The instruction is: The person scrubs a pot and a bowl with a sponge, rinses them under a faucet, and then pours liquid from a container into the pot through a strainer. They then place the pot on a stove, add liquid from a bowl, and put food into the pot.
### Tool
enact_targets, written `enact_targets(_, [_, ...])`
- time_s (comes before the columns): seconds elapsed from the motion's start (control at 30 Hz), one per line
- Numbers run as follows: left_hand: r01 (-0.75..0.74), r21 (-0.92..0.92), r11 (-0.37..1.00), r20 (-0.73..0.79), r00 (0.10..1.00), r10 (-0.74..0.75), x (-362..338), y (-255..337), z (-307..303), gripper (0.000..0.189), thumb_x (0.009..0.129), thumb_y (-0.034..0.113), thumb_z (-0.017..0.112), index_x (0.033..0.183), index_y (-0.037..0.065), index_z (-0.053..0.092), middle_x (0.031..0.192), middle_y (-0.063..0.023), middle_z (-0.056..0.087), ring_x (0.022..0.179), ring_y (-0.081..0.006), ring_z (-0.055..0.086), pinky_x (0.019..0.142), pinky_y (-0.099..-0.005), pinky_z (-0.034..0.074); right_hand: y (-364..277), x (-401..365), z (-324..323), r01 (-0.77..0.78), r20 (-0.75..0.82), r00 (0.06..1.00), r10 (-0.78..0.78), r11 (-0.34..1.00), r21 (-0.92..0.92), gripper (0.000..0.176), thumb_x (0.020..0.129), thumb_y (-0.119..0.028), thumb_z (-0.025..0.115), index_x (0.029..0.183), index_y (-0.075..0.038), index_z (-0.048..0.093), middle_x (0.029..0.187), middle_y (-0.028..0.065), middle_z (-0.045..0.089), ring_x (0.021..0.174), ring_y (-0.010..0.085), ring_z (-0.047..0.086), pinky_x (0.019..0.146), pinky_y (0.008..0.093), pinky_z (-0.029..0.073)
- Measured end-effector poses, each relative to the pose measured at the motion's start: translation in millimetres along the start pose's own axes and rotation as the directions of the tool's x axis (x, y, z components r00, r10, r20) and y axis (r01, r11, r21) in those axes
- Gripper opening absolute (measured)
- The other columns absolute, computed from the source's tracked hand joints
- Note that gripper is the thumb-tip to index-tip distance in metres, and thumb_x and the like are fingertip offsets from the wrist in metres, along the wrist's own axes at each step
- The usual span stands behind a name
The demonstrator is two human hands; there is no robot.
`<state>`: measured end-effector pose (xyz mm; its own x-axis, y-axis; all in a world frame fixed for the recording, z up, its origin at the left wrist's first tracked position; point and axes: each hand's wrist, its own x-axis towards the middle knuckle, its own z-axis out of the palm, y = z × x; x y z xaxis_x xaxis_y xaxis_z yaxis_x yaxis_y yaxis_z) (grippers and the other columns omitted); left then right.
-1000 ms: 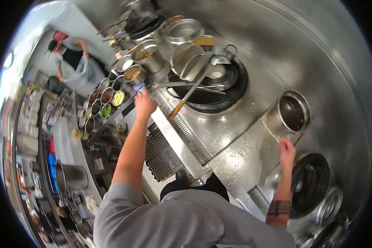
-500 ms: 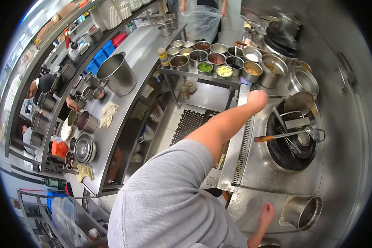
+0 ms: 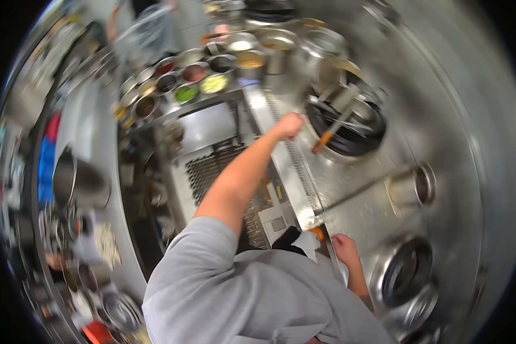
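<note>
My left hand is closed in a fist at the end of my outstretched arm, above the slotted front edge of the steel stove. No object shows in it. Just to its right, a wooden-handled utensil lies across a black wok, among strainers and other metal tools. The hand looks apart from that handle. Lower down, my right hand hangs close to my body at the counter edge, fingers curled and nothing visible in them. A steel pot stands on the counter beyond it.
Several steel containers of sauces and chopped food, including chopped greens, line the shelf ahead. A large pot stands on the left worktable. Another black wok sits at lower right. A person holding a plastic bag stands at the back.
My view has swung to the right, blurring the left side, and the second wok is now in sight. My left arm stays stretched out, its fist now lower beside the stove edge.
</note>
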<state>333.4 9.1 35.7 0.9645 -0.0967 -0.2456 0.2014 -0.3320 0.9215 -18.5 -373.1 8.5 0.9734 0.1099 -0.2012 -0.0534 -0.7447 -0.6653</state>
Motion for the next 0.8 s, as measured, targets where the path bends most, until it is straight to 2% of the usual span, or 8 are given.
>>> enact_targets(0.13, [-0.173, 0.187, 0.967, -0.111, 0.974, 0.196, 10.2, 5.1, 7.7, 0.046, 0.103, 0.027, 0.045, 0.085, -0.009, 0.066, 0.071, -0.0265, 0.068, 0.046, -0.0370, 0.065, 0.058, -0.0461, 0.059, 2.5, -39.6, 22.5, -0.065, 0.039, 0.997, 0.071, 0.989, -0.131, 0.019, 0.094, -0.015, 0.064, 0.105, -0.003, 0.073, 0.091, 0.0157, 0.075, 0.083, 0.0264, 0.073, 0.076, 0.0368, 0.056])
enact_targets(0.2, [-0.390, 0.621, 0.679, -0.219, 0.746, 0.629, 41.1, -21.6, 5.5, 0.035, 0.101, 0.019, 0.049, 0.094, -0.012, 0.063, 0.081, -0.0286, 0.067, 0.060, -0.0385, 0.070, 0.052, -0.0476, 0.058, 4.9, -50.2, 36.3, -0.098, 0.012, 0.995, 0.101, 0.987, -0.125, 0.019, 0.094, -0.015, 0.064, 0.105, -0.004, 0.074, 0.092, 0.0155, 0.075, 0.084, 0.0274, 0.073, 0.077, 0.0369, 0.056])
enact_targets(0.23, [-0.396, 0.621, 0.677, -0.213, 0.746, 0.631, 30.9, -3.5, -0.6, 0.035, 0.101, 0.019, 0.049, 0.094, -0.012, 0.063, 0.081, -0.0286, 0.067, 0.060, -0.0385, 0.070, 0.052, -0.0476, 0.058, 5.7, -55.9, 44.0, -0.145, 0.028, 0.989, 0.148, 0.985, -0.091, 0.019, 0.094, -0.016, 0.064, 0.105, -0.004, 0.074, 0.093, 0.0152, 0.075, 0.085, 0.0281, 0.073, 0.078, 0.0368, 0.057])
enact_targets(0.3, [-0.101, 0.144, 0.984, -0.075, 0.991, 0.112, 12.0, 38.2, -12.6, 0.030, 0.102, 0.013, 0.044, 0.099, -0.009, 0.065, 0.095, -0.0259, 0.070, 0.078, -0.0361, 0.074, 0.057, -0.0456, 0.061, 3.4, -63.1, 53.7, -0.196, 0.039, 0.979, 0.198, 0.979, -0.050, 0.019, 0.094, -0.016, 0.064, 0.105, -0.004, 0.074, 0.095, 0.0150, 0.075, 0.086, 0.0289, 0.073, 0.079, 0.0366, 0.057])
enact_targets(0.4, [0.019, -0.331, 0.943, -0.101, 0.993, -0.056, 3.1, 67.2, -22.0, 0.026, 0.101, 0.010, 0.044, 0.108, -0.007, 0.063, 0.102, -0.0213, 0.065, 0.087, -0.0356, 0.072, 0.053, -0.0466, 0.062, -13.9, -57.5, 61.8, -0.180, 0.063, 0.981, 0.184, 0.981, -0.068, 0.021, 0.094, -0.017, 0.064, 0.107, -0.004, 0.074, 0.096, 0.0155, 0.075, 0.088, 0.0293, 0.073, 0.081, 0.0372, 0.057])
enact_targets(0.6, [-0.003, -0.627, 0.779, -0.033, 0.999, -0.023, 9.4, 59.9, -40.9, 0.022, 0.109, 0.027, 0.045, 0.104, 0.006, 0.047, 0.073, -0.0064, 0.052, 0.049, -0.0197, 0.053, 0.047, -0.0390, 0.059, -24.6, -21.7, 66.5, -0.066, 0.139, 0.988, 0.073, 0.996, -0.058, 0.024, 0.095, -0.019, 0.062, 0.110, -0.004, 0.074, 0.096, 0.0164, 0.075, 0.089, 0.0295, 0.072, 0.083, 0.0391, 0.056])
enact_targets(0.73, [-0.150, -0.412, 0.899, -0.169, 0.982, 0.086, -19.3, 42.2, -30.1, 0.020, 0.108, 0.022, 0.045, 0.100, 0.004, 0.050, 0.065, -0.0064, 0.052, 0.049, -0.0229, 0.058, 0.051, -0.0382, 0.059, -52.7, 14.0, 53.9, 0.036, 0.175, 0.984, -0.039, 0.999, 0.021, 0.024, 0.096, -0.018, 0.063, 0.110, -0.002, 0.074, 0.090, 0.0129, 0.074, 0.082, 0.0219, 0.071, 0.078, 0.0343, 0.056])
enact_targets(0.8, [-0.451, 0.004, 0.892, -0.361, 0.832, 0.422, -28.1, 15.3, -10.7, 0.024, 0.107, 0.021, 0.047, 0.096, 0.001, 0.053, 0.060, -0.0057, 0.050, 0.046, -0.0252, 0.057, 0.050, -0.0386, 0.058, -53.4, 41.0, 59.4, -0.028, 0.249, 0.968, -0.031, 0.973, 0.231, 0.025, 0.102, -0.019, 0.060, 0.112, 0.000, 0.073, 0.087, 0.0038, 0.072, 0.078, 0.0112, 0.065, 0.075, 0.0273, 0.054])
